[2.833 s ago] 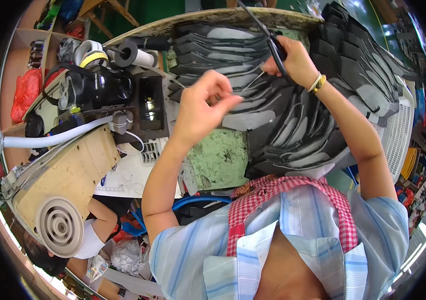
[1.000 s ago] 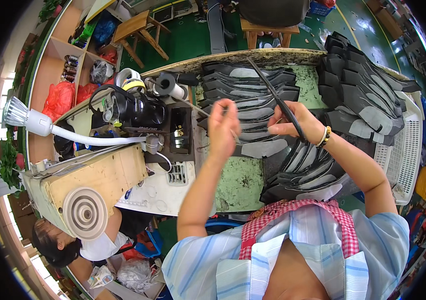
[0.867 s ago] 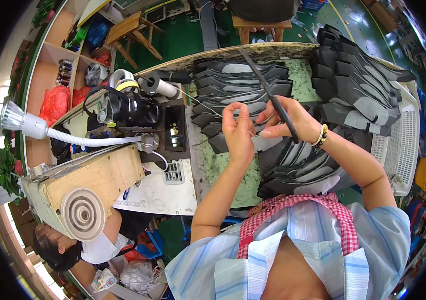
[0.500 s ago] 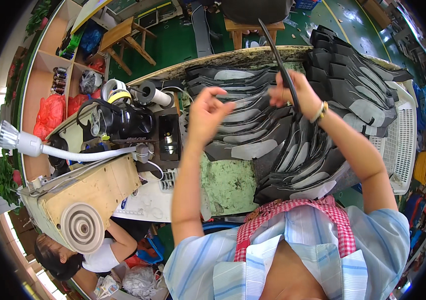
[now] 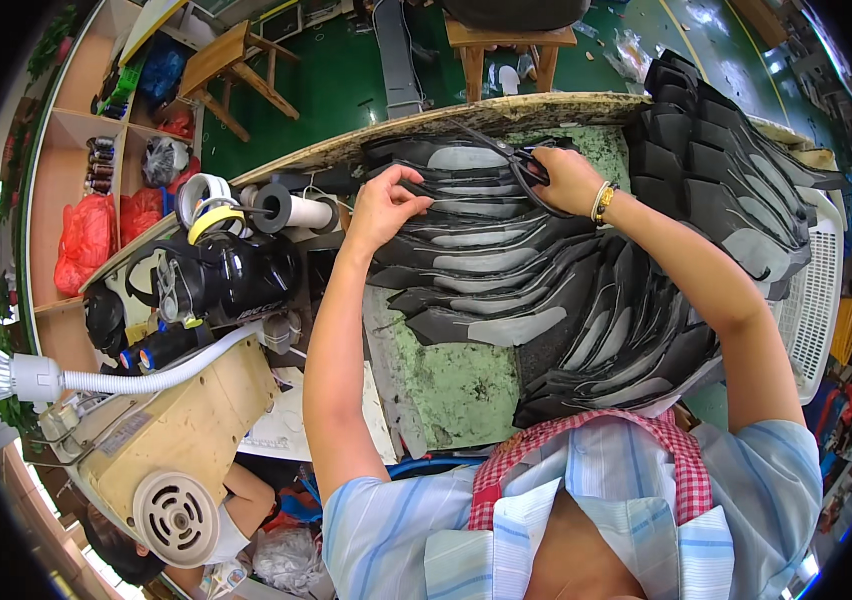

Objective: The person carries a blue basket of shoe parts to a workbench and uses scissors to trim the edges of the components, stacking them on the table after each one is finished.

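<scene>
Rows of black shoe-upper pieces (image 5: 516,325) with grey patches lie overlapping on the worktable. My right hand (image 5: 568,182) is over the far part of these rows, fingers closed on a thin, curved black piece (image 5: 528,182). That piece shows almost edge-on, partly hidden by the fingers, so its exact kind is unclear. Just left of it, my left hand (image 5: 382,212) hovers at the left end of the rows. Its thumb and forefinger are apart, and I see nothing between them.
More black pieces (image 5: 716,170) are stacked at the right, beside a white plastic basket (image 5: 811,300). Left of the rows stand a thread spool (image 5: 296,212), a shiny black machine (image 5: 256,265) and a flexible lamp (image 5: 21,378). Another person's arm (image 5: 251,498) shows at lower left.
My right hand has lowered the black piece, which stood up steeply before, onto the far rows. My left hand has shifted left and slightly away from me.
</scene>
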Motion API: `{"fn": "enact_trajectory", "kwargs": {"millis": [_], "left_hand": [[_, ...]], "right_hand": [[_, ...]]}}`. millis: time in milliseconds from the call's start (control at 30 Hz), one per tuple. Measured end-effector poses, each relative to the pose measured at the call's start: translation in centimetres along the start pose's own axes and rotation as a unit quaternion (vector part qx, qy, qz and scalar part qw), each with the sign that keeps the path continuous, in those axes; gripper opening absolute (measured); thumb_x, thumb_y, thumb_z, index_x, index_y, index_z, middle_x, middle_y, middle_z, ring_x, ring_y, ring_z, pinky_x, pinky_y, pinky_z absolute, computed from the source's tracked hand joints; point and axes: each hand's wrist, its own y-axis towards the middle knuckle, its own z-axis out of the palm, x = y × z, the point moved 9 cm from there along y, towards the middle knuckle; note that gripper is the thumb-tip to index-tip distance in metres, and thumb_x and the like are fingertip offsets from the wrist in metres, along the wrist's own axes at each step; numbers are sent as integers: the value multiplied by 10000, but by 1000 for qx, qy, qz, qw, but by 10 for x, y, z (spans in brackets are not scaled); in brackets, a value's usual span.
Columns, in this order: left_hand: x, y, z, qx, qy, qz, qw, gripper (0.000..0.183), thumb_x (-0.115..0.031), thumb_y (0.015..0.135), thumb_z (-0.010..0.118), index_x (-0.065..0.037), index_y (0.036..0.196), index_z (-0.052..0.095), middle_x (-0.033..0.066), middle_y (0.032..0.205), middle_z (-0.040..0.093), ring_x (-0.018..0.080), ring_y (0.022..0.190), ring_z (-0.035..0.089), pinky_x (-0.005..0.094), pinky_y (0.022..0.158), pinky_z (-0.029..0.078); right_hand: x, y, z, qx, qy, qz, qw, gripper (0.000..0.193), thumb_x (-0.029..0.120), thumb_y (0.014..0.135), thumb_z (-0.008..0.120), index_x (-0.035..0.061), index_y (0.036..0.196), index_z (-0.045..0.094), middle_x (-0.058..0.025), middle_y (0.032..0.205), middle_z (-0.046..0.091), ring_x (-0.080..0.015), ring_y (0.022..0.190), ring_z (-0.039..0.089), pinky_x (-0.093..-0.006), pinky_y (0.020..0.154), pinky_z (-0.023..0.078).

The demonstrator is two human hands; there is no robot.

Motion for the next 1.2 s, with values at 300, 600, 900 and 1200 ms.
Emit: {"fn": "enact_trajectory", "kwargs": {"millis": [300, 600, 900, 1200], "left_hand": [[-12, 20, -3, -97, 239, 78, 963, 329, -150, 703, 781, -60, 905, 538, 51, 638, 660, 102, 610, 623, 259, 580, 453], [0, -1, -40, -73, 63, 47, 994, 231, -65, 755, 654, -52, 944, 523, 16, 606, 598, 80, 540, 526, 247, 531, 421], [-16, -30, -14, -132, -13, 64, 989, 193, 6, 830, 616, -54, 957, 484, 33, 723, 641, 48, 631, 568, 197, 579, 447], [-102, -21, 55, -17, -61, 117, 991, 232, -47, 795, 696, -50, 948, 522, 43, 726, 682, 32, 662, 592, 203, 572, 434]], "right_hand": [[16, 6, -7, -69, -190, -109, 973, 308, 172, 740, 692, 39, 934, 494, -162, 866, 623, -360, 762, 635, -449, 651, 500], [89, 9, -14, 123, -335, -150, 922, 766, 664, 651, 673, -43, 940, 615, -193, 891, 673, -317, 846, 662, -393, 747, 520], [57, 10, -7, 166, -253, -96, 948, 668, 647, 714, 648, -11, 825, 688, -189, 860, 670, -318, 829, 663, -407, 755, 521], [38, -8, -18, 133, 486, 2, 864, 286, 99, 714, 789, 55, 785, 516, -41, 701, 629, -112, 613, 633, -210, 530, 493]]}}
